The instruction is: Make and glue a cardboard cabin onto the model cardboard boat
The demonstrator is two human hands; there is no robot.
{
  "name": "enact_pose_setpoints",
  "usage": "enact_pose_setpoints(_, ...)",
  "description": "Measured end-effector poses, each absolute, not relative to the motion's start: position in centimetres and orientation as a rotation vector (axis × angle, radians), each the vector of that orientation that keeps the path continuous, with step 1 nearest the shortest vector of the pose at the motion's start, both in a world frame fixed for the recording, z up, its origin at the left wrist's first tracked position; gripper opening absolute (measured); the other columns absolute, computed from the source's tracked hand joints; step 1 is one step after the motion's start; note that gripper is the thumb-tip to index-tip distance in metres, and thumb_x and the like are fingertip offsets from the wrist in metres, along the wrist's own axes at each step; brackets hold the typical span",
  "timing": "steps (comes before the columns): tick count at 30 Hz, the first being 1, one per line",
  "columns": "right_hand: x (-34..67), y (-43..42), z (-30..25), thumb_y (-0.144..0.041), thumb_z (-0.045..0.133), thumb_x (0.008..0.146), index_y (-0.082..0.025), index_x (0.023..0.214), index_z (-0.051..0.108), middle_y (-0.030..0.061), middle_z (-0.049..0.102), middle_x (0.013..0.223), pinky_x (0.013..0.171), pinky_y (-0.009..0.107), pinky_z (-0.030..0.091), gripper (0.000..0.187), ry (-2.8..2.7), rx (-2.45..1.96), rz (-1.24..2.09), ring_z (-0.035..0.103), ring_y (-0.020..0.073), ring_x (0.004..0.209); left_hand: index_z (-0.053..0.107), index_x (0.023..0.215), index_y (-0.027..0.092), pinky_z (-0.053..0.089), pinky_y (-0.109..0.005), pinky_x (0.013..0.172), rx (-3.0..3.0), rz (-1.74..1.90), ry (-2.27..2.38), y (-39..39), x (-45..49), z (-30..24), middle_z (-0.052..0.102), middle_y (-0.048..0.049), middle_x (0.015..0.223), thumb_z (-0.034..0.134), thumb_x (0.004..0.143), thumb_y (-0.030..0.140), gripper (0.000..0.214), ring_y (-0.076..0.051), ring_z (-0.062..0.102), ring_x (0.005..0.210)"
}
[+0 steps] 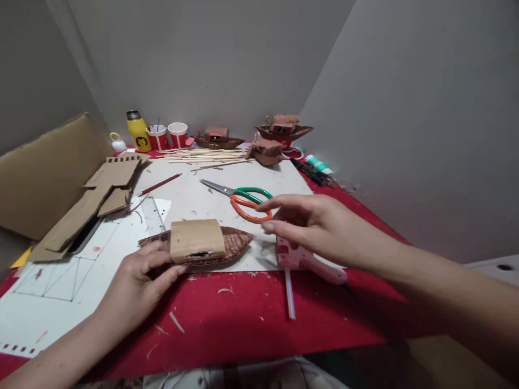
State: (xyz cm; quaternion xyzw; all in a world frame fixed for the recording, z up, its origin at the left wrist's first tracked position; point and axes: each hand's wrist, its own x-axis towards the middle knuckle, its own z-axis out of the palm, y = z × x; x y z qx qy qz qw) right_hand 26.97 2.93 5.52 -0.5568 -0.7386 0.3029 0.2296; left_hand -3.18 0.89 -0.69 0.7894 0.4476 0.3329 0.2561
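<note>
My left hand grips the left part of a small model boat, thumb along its near side. The boat has a brown ribbed hull and a curved tan cardboard roof with a dark torn gap at its lower edge. My right hand is open, thumb and fingers apart, at the handles of a pair of scissors with one green and one orange loop. Whether the fingertips touch the orange loop, I cannot tell. Partly hidden below that hand lies a pink glue gun, a clear glue stick poking out towards me.
Cut cardboard pieces, a red pencil and a clear ruler lie left. Thin wooden sticks, paper cups, a yellow bottle and other model boats stand behind. A black tool lies right.
</note>
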Motion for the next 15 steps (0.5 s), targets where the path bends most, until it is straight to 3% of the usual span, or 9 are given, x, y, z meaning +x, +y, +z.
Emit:
enact_pose_setpoints(2, 29.8, 2.0, 4.9, -0.048, 0.054, 0.089, -0.019, 0.106, 0.069, 0.0075, 0.073, 0.087, 0.058, 0.03, 0.05, 0.036, -2.213, -1.655, 0.514, 0.066, 0.0204, 0.069, 0.077, 0.094, 0.027, 0.054, -0.03, 0.075, 2.148, 0.956, 1.258, 0.9, -3.4, -0.6, 0.074, -0.0019, 0.095, 0.065, 0.086, 0.025, 0.015, -0.019, 0.068, 0.084)
enact_pose_setpoints(5, 32.7, 0.2, 3.0, -0.049, 0.056, 0.087, -0.017, 0.112, 0.067, 0.0144, 0.072, 0.105, 0.065, 0.039, 0.054, 0.042, -2.419, -1.746, 0.226, 0.069, 0.0284, 0.082, 0.076, 0.088, 0.024, 0.053, -0.03, 0.072, 2.148, 1.016, 1.304, 0.9, -3.2, 0.0, 0.073, -0.0022, 0.09, 0.064, 0.086, 0.026, 0.012, -0.019, 0.067, 0.082)
enact_pose_setpoints(10, 33.5, -1.6, -0.5, -0.043, 0.049, 0.092, -0.016, 0.115, 0.063, 0.0184, 0.066, 0.114, 0.07, 0.041, 0.058, 0.038, -2.493, -1.706, 0.222, 0.068, 0.0288, 0.09, 0.073, 0.089, 0.023, 0.051, -0.029, 0.069, 2.167, 1.077, 1.346, 0.8, -2.7, 0.7, 0.07, -0.0021, 0.084, 0.061, 0.088, 0.025, 0.013, -0.018, 0.065, 0.078)
enact_pose_setpoints(15, 33.6, -1.8, 0.0, -0.041, 0.05, 0.093, -0.02, 0.104, 0.067, 0.0129, 0.07, 0.1, 0.069, 0.035, 0.058, 0.029, -2.318, -1.651, 0.395, 0.069, 0.0239, 0.079, 0.071, 0.083, 0.02, 0.05, -0.03, 0.07, 2.18, 1.078, 1.387, 0.5, -2.7, 0.5, 0.068, -0.0033, 0.082, 0.059, 0.09, 0.026, 0.015, -0.018, 0.064, 0.078)
